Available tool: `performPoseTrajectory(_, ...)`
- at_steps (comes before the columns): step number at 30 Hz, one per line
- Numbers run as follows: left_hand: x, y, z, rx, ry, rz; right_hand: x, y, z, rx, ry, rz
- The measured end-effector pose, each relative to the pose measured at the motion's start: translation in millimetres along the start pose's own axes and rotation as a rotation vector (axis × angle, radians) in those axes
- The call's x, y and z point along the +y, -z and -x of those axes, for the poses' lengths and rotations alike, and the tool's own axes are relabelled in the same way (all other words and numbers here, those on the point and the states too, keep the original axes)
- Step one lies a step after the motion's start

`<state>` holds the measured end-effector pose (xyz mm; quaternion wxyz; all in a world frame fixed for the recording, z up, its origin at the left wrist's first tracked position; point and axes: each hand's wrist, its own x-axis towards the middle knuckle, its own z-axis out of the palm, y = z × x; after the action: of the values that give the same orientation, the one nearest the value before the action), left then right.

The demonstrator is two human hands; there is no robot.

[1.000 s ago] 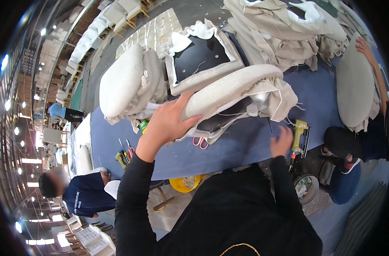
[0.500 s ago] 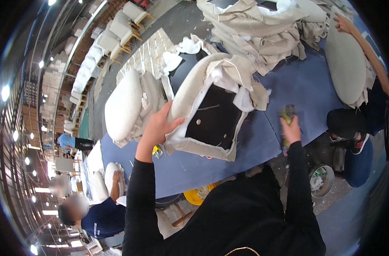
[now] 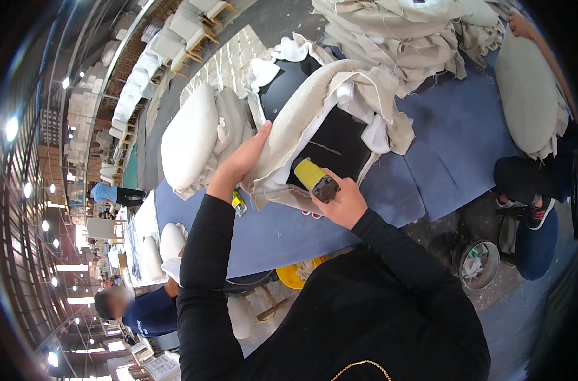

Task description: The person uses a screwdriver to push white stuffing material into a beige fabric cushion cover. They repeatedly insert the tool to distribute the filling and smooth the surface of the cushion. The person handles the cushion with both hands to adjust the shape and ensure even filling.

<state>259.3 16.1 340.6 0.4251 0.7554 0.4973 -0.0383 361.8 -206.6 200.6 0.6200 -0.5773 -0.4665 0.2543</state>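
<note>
A beige upholstered chair cushion lies tilted on the blue table, its black underside up and its loose fabric and white padding folded round the rim. My left hand grips its left edge; some of the fingers are hidden behind the fabric. In my right hand is a yellow and black staple gun, held over the near part of the black underside. Its nose is hidden, so I cannot tell whether it touches the cushion.
Finished-looking pale cushions stand at the left, and a heap of beige covers lies at the far side. A small yellow item rests by my left wrist. Below the table are a yellow tub and a bucket. A co-worker handles a cushion at right.
My right hand has brought the staple gun leftward from the table's right part to over the cushion. My left hand has stayed on the cushion's left edge, its fingers shifted farther up.
</note>
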Motion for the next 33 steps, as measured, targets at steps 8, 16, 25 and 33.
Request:
performPoseTrajectory(8, 17.2, -29.9, 26.1, 0.211, -0.466, -0.586, 14.1, 4.0, -9.5, 0.090, 0.079, -0.037)
performPoseTrajectory(16, 15.4, -37.2, 32.3, 0.287, -0.565, -0.663, -27.9, 45.8, -27.8, 0.103, 0.032, -0.253)
performPoseTrajectory(25, 15.3, -42.3, 40.4, 0.283, -0.602, -0.648, -25.6, 40.1, -33.0, 0.090, 0.050, -0.184)
performPoseTrajectory(33, 25.4, -43.4, 51.4, 0.245, -0.486, -0.695, -35.4, 38.4, -27.3, 0.029, 0.035, -0.201)
